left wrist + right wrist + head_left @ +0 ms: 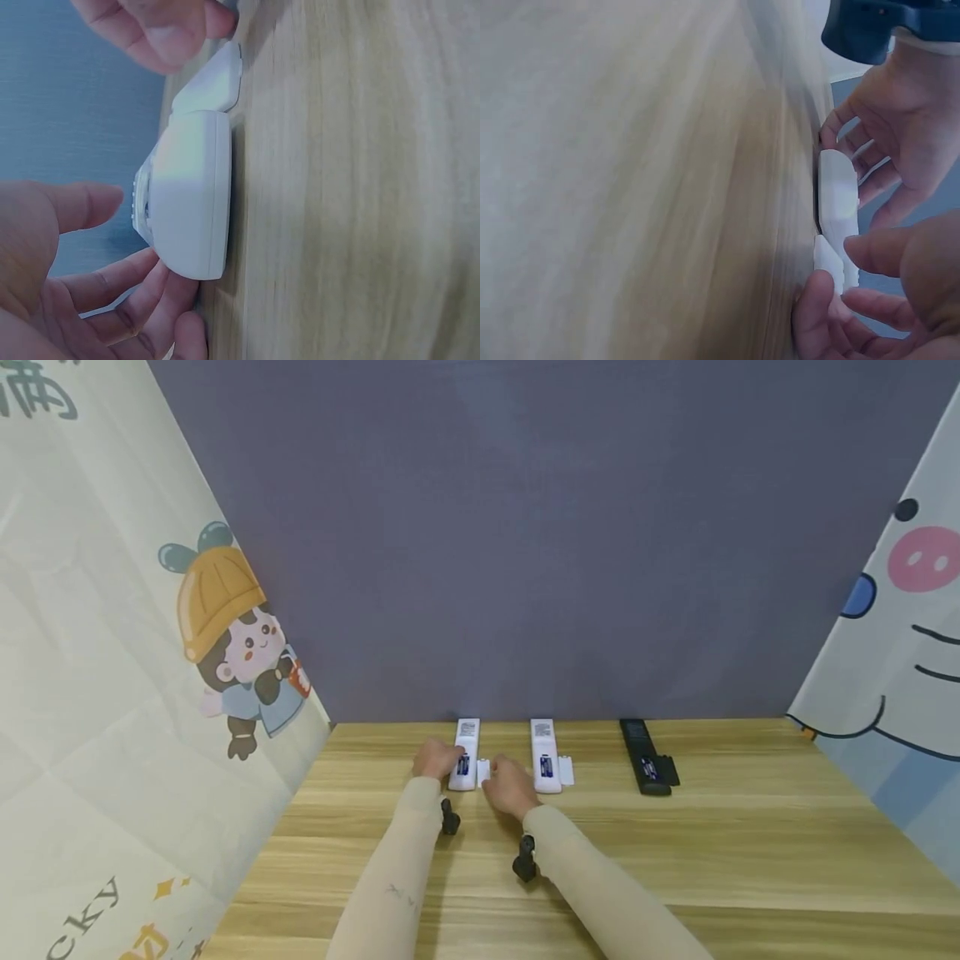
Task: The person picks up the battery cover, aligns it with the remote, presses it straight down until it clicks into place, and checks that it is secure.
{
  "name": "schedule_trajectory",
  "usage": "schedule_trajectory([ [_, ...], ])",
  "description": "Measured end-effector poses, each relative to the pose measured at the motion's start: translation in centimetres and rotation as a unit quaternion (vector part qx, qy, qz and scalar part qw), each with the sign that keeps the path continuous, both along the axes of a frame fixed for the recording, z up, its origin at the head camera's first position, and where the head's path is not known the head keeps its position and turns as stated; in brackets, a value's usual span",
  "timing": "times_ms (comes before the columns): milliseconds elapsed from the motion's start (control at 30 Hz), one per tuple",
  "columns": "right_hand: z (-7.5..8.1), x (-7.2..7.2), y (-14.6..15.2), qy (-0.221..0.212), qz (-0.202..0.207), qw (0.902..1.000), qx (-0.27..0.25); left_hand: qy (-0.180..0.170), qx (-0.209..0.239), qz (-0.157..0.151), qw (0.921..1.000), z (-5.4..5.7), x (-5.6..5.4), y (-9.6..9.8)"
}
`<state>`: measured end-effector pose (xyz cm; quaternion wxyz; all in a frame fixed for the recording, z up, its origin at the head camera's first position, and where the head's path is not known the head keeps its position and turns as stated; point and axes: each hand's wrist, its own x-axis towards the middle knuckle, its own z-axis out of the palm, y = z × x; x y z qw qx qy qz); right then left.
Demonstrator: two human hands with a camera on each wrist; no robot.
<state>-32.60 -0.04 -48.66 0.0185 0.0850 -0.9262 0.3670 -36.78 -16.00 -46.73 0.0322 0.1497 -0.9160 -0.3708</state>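
A white remote control (pixel 467 756) lies face down on the table with its battery compartment uncovered and dark blue batteries (pixel 463 765) inside. My left hand (pixel 437 758) is at its left side; in the left wrist view the fingers (pixel 146 300) rest against the side, while the thumb (pixel 94 204) stands apart over the back. Flat against the remote's right side lies its white battery cover (pixel 214 82). My right hand (pixel 512 787) is beside this cover, its lower fingers (pixel 815 307) loosely bent at the outer edge and its thumb (pixel 874 251) raised over it.
To the right lie a second white remote (pixel 546 752) with its cover (pixel 566 771) beside it, and a black remote (pixel 641 752) with a black cover (pixel 667 770). A dark grey panel (pixel 555 543) stands behind the wooden table (pixel 712 868); printed cloths hang at both sides.
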Motion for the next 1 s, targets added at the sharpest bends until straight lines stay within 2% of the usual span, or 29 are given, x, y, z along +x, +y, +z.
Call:
schedule_trajectory([
  [267, 0.2, -0.7, -0.6, -0.009, -0.015, 0.9997, 0.015, 0.002, -0.022, -0.004, 0.9998, -0.1, -0.8, 0.5],
  [500, 0.1, -1.3, -0.7, -0.027, -0.001, 0.9994, 0.020, -0.007, -0.087, -0.016, 0.9961, -0.1, -1.2, 1.1],
  [1000, -0.3, -1.8, -1.0, -0.002, 0.004, 0.9983, 0.059, -0.004, -0.096, 0.009, 0.9953, -0.4, -2.2, 1.5],
])
